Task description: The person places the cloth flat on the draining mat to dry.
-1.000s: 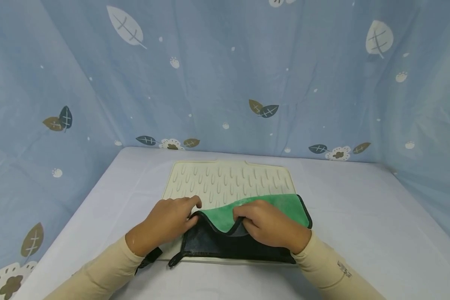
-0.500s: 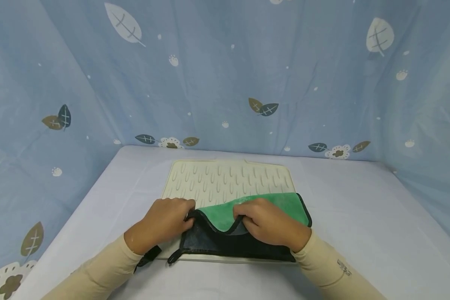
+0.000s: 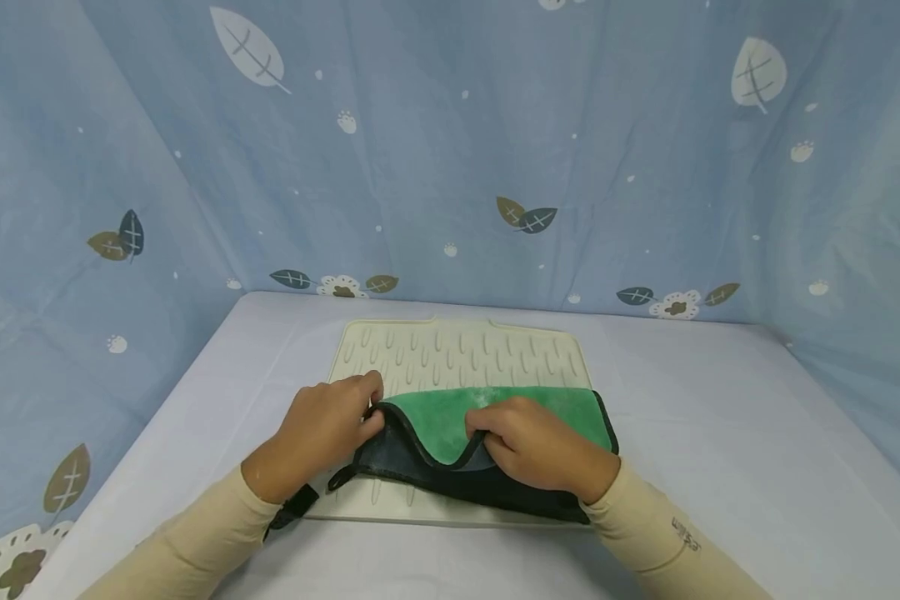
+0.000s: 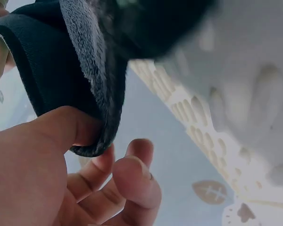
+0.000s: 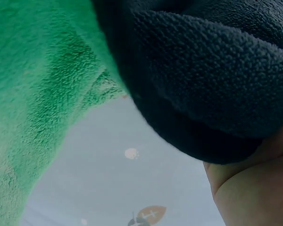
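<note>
Green and grey cloth (image 3: 431, 427), black edging (image 3: 450, 466), cream mat (image 3: 450, 350), blue leaf-print curtain (image 3: 435, 150)

Soft light leaves a faint shadow beside my left sleeve (image 3: 187, 533); my left wrist view blurs the nearest dark cloth (image 4: 165, 28)

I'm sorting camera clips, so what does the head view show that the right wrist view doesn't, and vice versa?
Only the head view shows the left hand, the mat and both sleeves. Only the right wrist view shows the dark fuzz of the cloth close up. Both show its green side, some of the right hand and the curtain.
</note>
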{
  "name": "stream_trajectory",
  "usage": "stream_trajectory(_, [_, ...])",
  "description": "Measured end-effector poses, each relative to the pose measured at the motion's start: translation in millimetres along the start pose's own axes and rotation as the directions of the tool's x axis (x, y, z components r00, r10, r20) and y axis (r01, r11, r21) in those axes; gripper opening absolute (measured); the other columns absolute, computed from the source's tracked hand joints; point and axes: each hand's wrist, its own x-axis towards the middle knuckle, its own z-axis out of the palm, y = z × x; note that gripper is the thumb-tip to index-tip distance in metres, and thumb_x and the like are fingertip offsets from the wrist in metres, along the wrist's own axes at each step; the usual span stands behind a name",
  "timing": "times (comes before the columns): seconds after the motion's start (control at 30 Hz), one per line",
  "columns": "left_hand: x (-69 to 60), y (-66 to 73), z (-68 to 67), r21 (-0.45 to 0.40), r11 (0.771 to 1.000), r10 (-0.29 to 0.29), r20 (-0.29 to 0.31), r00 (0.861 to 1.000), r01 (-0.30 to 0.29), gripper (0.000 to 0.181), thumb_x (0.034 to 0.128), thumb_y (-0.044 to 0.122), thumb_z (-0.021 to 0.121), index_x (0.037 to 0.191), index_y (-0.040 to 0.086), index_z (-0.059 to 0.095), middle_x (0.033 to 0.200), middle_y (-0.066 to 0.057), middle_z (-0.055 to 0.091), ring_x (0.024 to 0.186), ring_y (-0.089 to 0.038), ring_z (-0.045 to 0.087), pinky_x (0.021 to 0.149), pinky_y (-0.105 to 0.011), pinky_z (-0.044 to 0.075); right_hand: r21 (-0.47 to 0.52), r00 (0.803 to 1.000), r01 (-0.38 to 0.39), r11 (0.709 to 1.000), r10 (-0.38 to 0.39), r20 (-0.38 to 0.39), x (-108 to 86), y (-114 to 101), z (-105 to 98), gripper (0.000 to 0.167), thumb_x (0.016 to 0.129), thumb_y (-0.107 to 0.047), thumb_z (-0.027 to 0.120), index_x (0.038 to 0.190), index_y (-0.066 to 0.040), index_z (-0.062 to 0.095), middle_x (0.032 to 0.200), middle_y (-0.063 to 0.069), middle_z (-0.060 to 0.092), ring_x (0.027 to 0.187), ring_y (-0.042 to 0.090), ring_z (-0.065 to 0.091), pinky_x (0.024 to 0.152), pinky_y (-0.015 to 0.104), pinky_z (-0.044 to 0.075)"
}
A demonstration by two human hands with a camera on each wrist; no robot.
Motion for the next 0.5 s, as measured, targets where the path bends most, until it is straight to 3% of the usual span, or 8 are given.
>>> stream_trajectory(0.5, [4.1, -9.8, -5.5, -0.032, 0.998, -0.059, -0.110, 0.992, 0.055, 0.019, 0.0864, 0.018, 0.075, 0.090, 0.014, 0.056, 0.068, 0.008, 0.055, 0.049, -0.007, 0.040, 0.043, -0.025, 0.029, -0.009, 1.000, 0.000, 1.000, -0.001, -0.008, 0.8, 2.1, 2.1, 0.033, 0.091, 0.010, 0.046, 0.093, -0.013, 0.070, 0.088, -0.002, 0.073, 0.064, 0.001, 0.044, 0.064, 0.018, 0.043])
